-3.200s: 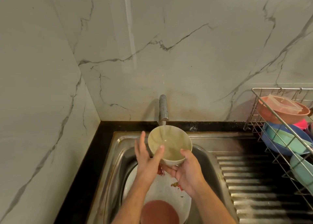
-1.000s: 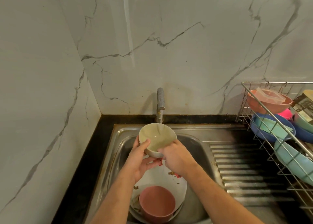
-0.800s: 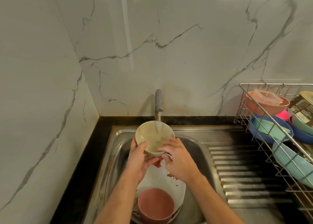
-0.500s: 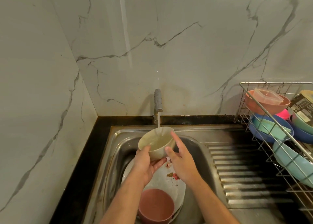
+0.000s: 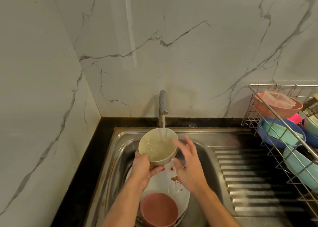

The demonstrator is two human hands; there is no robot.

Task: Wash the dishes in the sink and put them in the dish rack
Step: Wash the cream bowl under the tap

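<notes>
A cream bowl [image 5: 157, 146] is held over the steel sink [image 5: 120, 140], under the water running from the tap [image 5: 163, 103]. My left hand [image 5: 142, 168] grips the bowl from below at its near side. My right hand [image 5: 187, 163] is just right of the bowl with fingers spread, holding nothing. Below them in the basin lie a white plate [image 5: 165, 183] with food scraps and a pink bowl [image 5: 159, 209]. The wire dish rack [image 5: 254, 89] stands at the right with several coloured bowls.
A ribbed steel drainboard [image 5: 249, 180] lies between the basin and the rack. The black counter edge [image 5: 82, 166] runs along the left. Marble walls close in behind and on the left. In the rack, a clear plastic container [image 5: 278, 100] sits in the top pink bowl.
The bowl has come lower and turned under the stream. My right hand has come off its rim and opened beside it. My left hand keeps its hold.
</notes>
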